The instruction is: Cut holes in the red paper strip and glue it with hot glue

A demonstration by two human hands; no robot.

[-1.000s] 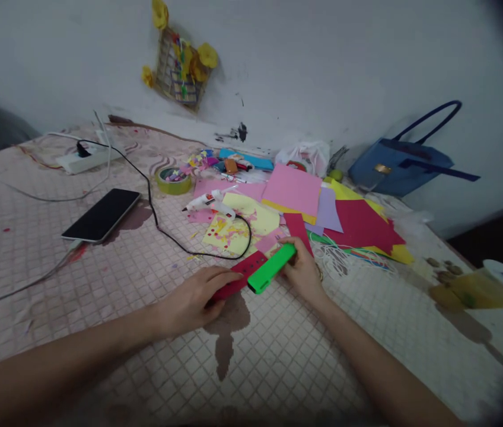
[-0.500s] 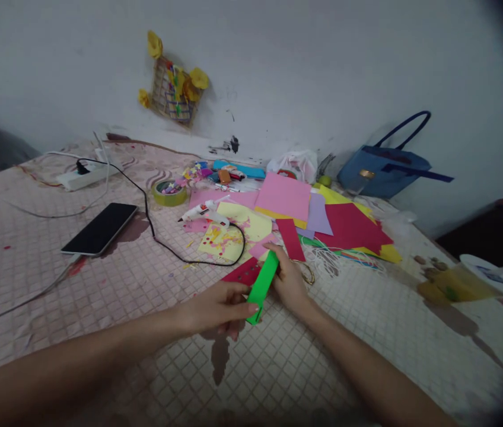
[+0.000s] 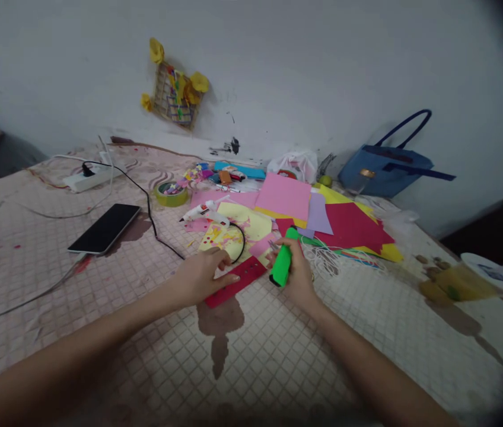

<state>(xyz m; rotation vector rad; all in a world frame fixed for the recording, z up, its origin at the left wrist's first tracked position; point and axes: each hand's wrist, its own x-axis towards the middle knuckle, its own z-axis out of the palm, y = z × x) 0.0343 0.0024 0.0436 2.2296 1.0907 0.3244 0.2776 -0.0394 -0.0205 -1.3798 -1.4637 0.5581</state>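
A red paper strip point(image 3: 243, 279) with a row of small holes lies over the tiled-pattern cloth, its near end pinched between the thumb and fingers of my left hand point(image 3: 202, 276). Just right of the strip, my right hand point(image 3: 298, 279) is wrapped round a bright green object point(image 3: 282, 264) with dark ends. Small metal parts show beside the right fingers. The green object is held apart from the strip. The fingertips of my right hand come close to the strip's far end.
A white glue gun point(image 3: 207, 212) rests by cream paper point(image 3: 238, 219), its black cord running left. Pink sheets point(image 3: 283, 196), red paper point(image 3: 349, 228) and white string point(image 3: 329, 258) lie beyond my right hand. A tablet point(image 3: 104, 228) is at the left, a blue bag point(image 3: 382, 172) at the back right.
My left hand has let go of the green object and now grips the red strip, which is nearer me. My right hand has turned the green object and holds it alone.
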